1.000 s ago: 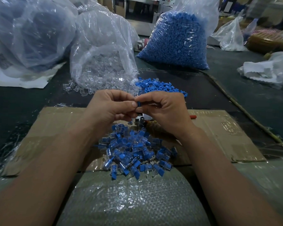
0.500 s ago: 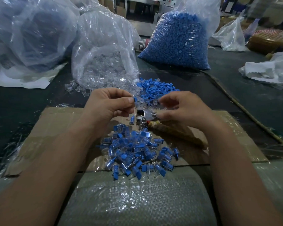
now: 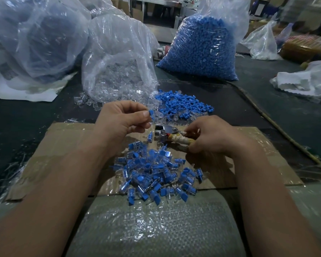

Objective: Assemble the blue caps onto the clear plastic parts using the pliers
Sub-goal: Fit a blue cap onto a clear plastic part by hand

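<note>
Nearest, assembled pile (image 3: 152, 175) lies on cardboard (image 3: 67, 145). Behind it, right hand (image 3: 211, 138) has its grip closed round the wrapped handles of the pliers (image 3: 167, 131). Raised left hand (image 3: 122, 121) pinches a blue cap (image 3: 151, 114), possibly seated on a clear part. Loose blue caps (image 3: 182, 104) lie beyond on the bench (image 3: 26, 117).

Left hand (image 3: 122, 119), one; right hand (image 3: 211, 139), one; pliers (image 3: 166, 129), one; held blue cap (image 3: 151, 115), one; cardboard sheet (image 3: 63, 143), one; near pile of capped parts (image 3: 152, 173), one.
</note>
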A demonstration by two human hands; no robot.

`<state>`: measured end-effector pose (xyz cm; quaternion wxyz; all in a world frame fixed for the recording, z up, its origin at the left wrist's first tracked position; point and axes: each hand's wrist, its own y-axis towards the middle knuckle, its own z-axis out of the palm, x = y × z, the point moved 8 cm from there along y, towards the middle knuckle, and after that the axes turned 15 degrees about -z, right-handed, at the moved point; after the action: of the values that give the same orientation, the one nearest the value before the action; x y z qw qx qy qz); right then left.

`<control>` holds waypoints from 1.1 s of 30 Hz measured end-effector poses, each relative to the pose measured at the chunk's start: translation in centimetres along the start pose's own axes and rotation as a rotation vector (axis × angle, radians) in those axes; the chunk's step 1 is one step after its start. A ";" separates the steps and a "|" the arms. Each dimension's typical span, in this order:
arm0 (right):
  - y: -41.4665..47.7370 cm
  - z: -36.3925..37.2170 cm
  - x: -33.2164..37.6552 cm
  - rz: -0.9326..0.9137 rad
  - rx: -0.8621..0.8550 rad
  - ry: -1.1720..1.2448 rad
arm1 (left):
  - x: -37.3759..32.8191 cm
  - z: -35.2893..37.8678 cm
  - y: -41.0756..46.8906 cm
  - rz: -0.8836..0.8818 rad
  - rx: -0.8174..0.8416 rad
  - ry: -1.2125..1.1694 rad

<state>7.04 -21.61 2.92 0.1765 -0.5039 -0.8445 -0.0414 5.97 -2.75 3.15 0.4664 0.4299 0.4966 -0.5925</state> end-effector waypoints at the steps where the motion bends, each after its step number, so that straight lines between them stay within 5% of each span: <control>1: 0.2 0.0 0.2 0.001 -0.018 -0.029 | 0.0 0.0 0.0 -0.001 0.000 -0.003; 6: 0.8 -0.2 0.6 0.053 -0.106 -0.199 | 0.1 0.0 0.1 0.008 -0.008 0.027; 16: 0.6 -1.7 1.2 -0.054 -0.382 -0.030 | -0.4 -0.5 0.1 0.076 -0.082 0.059; 33: 1.1 -0.4 3.1 -0.180 -0.289 0.047 | -1.0 -0.2 -0.4 0.147 -0.121 0.107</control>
<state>6.69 -18.55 4.23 0.1175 -0.4454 -0.8671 -0.1896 5.75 -2.36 4.14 0.5066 0.4671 0.5227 -0.5019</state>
